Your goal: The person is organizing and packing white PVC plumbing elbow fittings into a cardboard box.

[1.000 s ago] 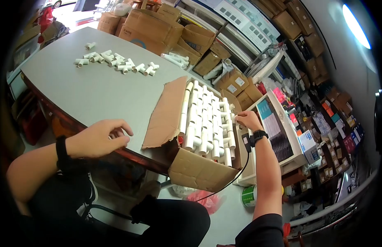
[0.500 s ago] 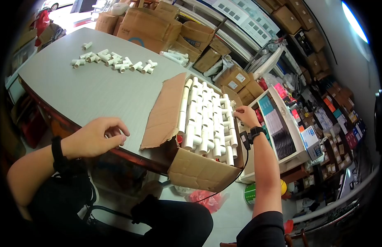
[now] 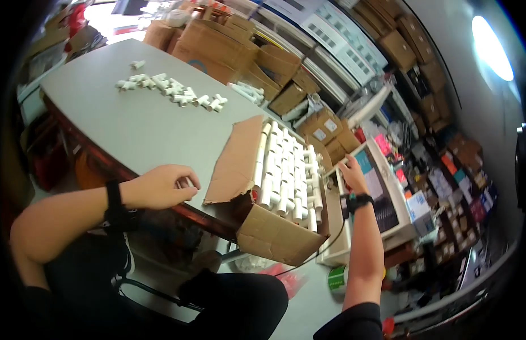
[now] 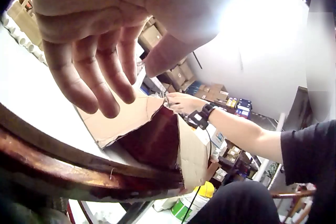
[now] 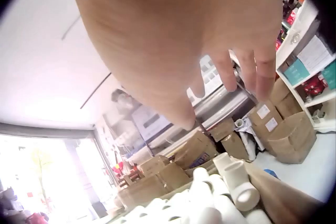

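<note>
White T-shaped pipe fittings (image 3: 282, 170) stand in close rows inside an open cardboard box (image 3: 280, 233) at the table's right end. My right hand (image 3: 354, 177) is raised just beyond the box's right side. In the right wrist view its fingers (image 5: 262, 71) hang down with nothing between them, above the white fittings (image 5: 241, 192). Over the near table edge, left of the box, hovers my left hand (image 3: 164, 186). Its fingers (image 4: 107, 71) are loosely bent and hold nothing in the left wrist view. More loose T fittings (image 3: 161, 85) lie scattered on the far part of the table.
The grey table (image 3: 121, 124) has a dark wooden edge. One box flap (image 3: 234, 161) leans out over the tabletop. A white shelf unit (image 3: 387, 187) stands to the right, past the box. Cardboard cartons (image 3: 214, 48) are piled behind the table. A cable runs from the right wrist past the box.
My right hand has left the fittings at the box's right edge and risen away to the right. The left hand keeps its loose pose. The head view has shifted slightly.
</note>
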Demonstrator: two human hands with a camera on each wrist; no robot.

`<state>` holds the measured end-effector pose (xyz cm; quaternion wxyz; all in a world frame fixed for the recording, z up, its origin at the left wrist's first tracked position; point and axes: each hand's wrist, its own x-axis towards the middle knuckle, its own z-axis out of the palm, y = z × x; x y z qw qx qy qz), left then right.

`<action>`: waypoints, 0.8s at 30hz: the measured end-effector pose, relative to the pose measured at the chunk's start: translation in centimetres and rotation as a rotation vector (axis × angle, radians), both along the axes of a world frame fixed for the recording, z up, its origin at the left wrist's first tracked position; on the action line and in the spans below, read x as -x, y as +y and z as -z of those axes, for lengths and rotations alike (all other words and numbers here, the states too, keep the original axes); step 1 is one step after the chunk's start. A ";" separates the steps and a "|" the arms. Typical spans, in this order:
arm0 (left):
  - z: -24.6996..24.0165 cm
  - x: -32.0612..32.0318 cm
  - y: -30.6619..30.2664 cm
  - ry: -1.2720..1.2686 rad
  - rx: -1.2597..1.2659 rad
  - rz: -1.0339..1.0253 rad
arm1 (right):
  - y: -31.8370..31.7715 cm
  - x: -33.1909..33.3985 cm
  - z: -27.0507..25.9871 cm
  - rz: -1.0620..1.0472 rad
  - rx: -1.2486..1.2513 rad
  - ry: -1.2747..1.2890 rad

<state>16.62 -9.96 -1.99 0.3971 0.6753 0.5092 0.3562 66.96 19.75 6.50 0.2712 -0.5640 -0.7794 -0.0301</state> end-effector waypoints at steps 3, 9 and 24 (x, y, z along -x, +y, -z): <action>2.6 -0.1 0.6 0.039 -0.075 0.027 | -6.4 4.9 -4.4 -0.105 0.117 0.161; 3.2 -0.2 -0.3 0.083 -0.147 -0.008 | -21.7 18.8 -10.3 -0.267 -0.011 0.032; 4.1 1.3 -4.2 0.274 -0.083 0.025 | -18.9 40.8 -6.9 -0.592 0.055 0.108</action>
